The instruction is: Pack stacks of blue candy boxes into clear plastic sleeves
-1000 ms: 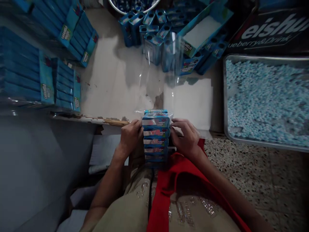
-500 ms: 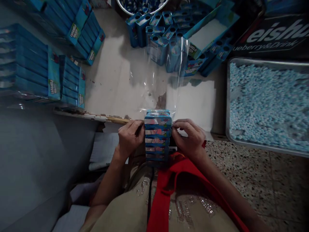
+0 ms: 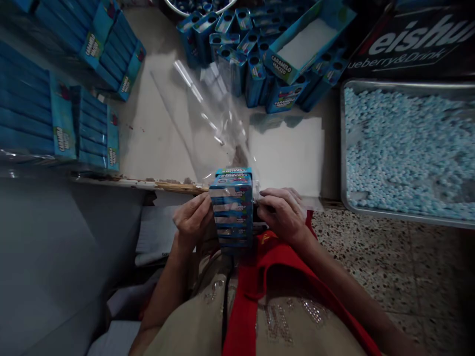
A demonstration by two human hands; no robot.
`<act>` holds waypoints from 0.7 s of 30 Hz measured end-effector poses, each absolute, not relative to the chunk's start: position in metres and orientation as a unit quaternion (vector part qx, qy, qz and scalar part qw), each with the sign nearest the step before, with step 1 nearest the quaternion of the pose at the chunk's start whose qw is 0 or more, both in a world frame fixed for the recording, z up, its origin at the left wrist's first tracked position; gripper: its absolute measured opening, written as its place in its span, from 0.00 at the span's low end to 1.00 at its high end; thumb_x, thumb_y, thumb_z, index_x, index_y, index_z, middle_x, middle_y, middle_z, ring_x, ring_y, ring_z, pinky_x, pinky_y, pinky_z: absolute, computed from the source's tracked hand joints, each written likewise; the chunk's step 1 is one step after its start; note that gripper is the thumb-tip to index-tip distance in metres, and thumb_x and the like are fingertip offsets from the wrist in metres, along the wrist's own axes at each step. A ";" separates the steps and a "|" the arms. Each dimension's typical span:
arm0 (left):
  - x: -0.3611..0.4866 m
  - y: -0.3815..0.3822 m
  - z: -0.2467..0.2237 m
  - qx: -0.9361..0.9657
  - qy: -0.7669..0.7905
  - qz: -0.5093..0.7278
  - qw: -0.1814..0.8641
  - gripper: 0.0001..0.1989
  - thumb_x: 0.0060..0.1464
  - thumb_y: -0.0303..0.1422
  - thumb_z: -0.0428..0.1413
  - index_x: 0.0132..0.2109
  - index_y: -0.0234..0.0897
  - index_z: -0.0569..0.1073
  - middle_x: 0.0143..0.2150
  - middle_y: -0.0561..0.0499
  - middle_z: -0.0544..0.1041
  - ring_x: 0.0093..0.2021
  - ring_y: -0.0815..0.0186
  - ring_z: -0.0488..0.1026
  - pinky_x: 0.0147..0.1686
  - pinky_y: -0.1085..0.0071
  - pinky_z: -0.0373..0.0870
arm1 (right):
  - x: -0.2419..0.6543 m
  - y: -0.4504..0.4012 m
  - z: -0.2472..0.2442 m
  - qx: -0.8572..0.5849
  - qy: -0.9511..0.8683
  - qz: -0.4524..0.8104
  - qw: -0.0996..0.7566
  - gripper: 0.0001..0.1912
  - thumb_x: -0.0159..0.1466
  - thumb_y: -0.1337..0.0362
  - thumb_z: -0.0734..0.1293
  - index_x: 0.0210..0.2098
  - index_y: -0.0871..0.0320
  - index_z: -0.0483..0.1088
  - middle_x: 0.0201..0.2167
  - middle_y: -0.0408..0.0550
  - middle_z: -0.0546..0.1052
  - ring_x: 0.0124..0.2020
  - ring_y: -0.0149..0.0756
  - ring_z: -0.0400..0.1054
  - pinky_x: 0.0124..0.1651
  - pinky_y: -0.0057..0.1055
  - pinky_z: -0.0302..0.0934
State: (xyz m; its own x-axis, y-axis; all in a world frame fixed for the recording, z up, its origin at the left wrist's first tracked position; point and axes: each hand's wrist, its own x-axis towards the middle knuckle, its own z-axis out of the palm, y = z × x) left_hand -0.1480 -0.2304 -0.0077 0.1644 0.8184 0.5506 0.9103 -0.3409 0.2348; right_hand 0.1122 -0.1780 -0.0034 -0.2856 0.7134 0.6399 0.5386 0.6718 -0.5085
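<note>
A stack of blue candy boxes (image 3: pixel 233 217), labelled "Caramelo Macizo", stands at the table's front edge, close to my body. Clear plastic bag (image 3: pixel 213 123) film surrounds it, and its loose end spreads crumpled over the table beyond. My left hand (image 3: pixel 192 220) pinches the film at the left side of the stack. On the other side, my right hand (image 3: pixel 282 213) has fingers and thumb closed on a gathered bit of film at the stack's right upper edge. The fingertips of both hands are partly hidden.
Wrapped blue box packs (image 3: pixel 35 106) stand at the left. Several upright blue boxes (image 3: pixel 256 81) and an open display box (image 3: pixel 293 62) are at the back, near a round bowl (image 3: pixel 174 7). A metal tray (image 3: pixel 343 148) of pale blue candies lies right, beside white paper (image 3: pixel 287 153).
The bag's loose end has dropped and swung left onto the table. The stack has turned slightly, showing more of its top; the whole view has shifted a little.
</note>
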 end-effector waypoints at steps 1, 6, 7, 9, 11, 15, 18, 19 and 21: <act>-0.149 -0.230 -0.007 -0.766 -0.561 -0.306 0.074 0.07 0.65 0.31 0.59 0.42 0.40 0.84 0.38 0.46 0.87 0.38 0.63 0.85 0.41 0.72 0.82 | 0.112 -0.178 -0.004 -0.393 -0.800 0.094 0.443 0.04 0.70 0.68 0.70 0.40 0.52 0.71 0.35 0.43 0.83 0.32 0.32 0.75 0.37 0.32 0.66; -0.152 -0.233 -0.002 -0.769 -0.544 -0.330 0.062 0.07 0.62 0.27 0.62 0.46 0.39 0.83 0.39 0.46 0.86 0.37 0.64 0.84 0.42 0.74 0.79 | 0.117 -0.183 -0.006 -0.383 -0.817 0.090 0.421 0.03 0.72 0.65 0.68 0.40 0.52 0.72 0.36 0.44 0.82 0.34 0.32 0.74 0.38 0.32 0.65; -0.153 -0.235 -0.001 -0.774 -0.539 -0.326 0.058 0.06 0.62 0.27 0.62 0.44 0.39 0.82 0.38 0.47 0.86 0.36 0.65 0.84 0.41 0.74 0.78 | 0.119 -0.184 -0.007 -0.379 -0.819 0.100 0.420 0.03 0.72 0.67 0.67 0.40 0.52 0.71 0.36 0.44 0.82 0.35 0.32 0.74 0.39 0.32 0.65; -0.157 -0.238 0.000 -0.784 -0.541 -0.305 0.023 0.04 0.62 0.28 0.62 0.41 0.40 0.82 0.35 0.48 0.85 0.33 0.65 0.82 0.38 0.74 0.77 | 0.123 -0.187 -0.012 -0.369 -0.823 0.126 0.412 0.04 0.71 0.69 0.67 0.42 0.53 0.71 0.36 0.45 0.82 0.36 0.32 0.75 0.40 0.31 0.66; -0.161 -0.236 0.003 -0.777 -0.558 -0.283 -0.058 0.06 0.63 0.28 0.61 0.37 0.39 0.82 0.32 0.49 0.83 0.32 0.66 0.81 0.37 0.74 0.77 | 0.124 -0.187 -0.017 -0.369 -0.824 0.149 0.405 0.05 0.70 0.71 0.68 0.42 0.54 0.70 0.34 0.44 0.81 0.34 0.32 0.73 0.40 0.31 0.65; -0.174 -0.220 0.012 -0.666 -0.603 -0.300 -0.320 0.04 0.62 0.32 0.63 0.40 0.38 0.82 0.38 0.47 0.84 0.39 0.64 0.82 0.42 0.72 0.79 | 0.119 -0.183 -0.026 -0.383 -0.808 0.202 0.400 0.06 0.69 0.71 0.69 0.39 0.53 0.69 0.34 0.44 0.79 0.34 0.35 0.70 0.39 0.33 0.64; -0.179 -0.202 0.016 -0.498 -0.597 -0.405 -0.481 0.30 0.54 0.43 0.71 0.61 0.39 0.77 0.59 0.40 0.80 0.59 0.53 0.80 0.58 0.62 0.78 | 0.123 -0.177 -0.024 -0.388 -0.774 0.323 0.382 0.07 0.68 0.72 0.69 0.37 0.53 0.70 0.37 0.46 0.78 0.39 0.36 0.72 0.42 0.33 0.66; -0.176 -0.196 0.016 -0.455 -0.578 -0.440 -0.516 0.43 0.48 0.47 0.74 0.68 0.42 0.70 0.66 0.38 0.75 0.65 0.50 0.75 0.62 0.60 0.75 | 0.127 -0.174 -0.021 -0.385 -0.758 0.375 0.369 0.07 0.67 0.72 0.68 0.37 0.53 0.70 0.38 0.46 0.78 0.40 0.36 0.72 0.42 0.33 0.67; -0.165 -0.186 0.016 -0.402 -0.532 -0.465 -0.583 0.67 0.36 0.51 0.78 0.78 0.50 0.53 0.73 0.36 0.67 0.71 0.44 0.68 0.64 0.56 0.74 | 0.137 -0.165 -0.010 -0.389 -0.722 0.451 0.352 0.07 0.66 0.72 0.68 0.37 0.53 0.71 0.38 0.45 0.77 0.40 0.36 0.73 0.43 0.33 0.68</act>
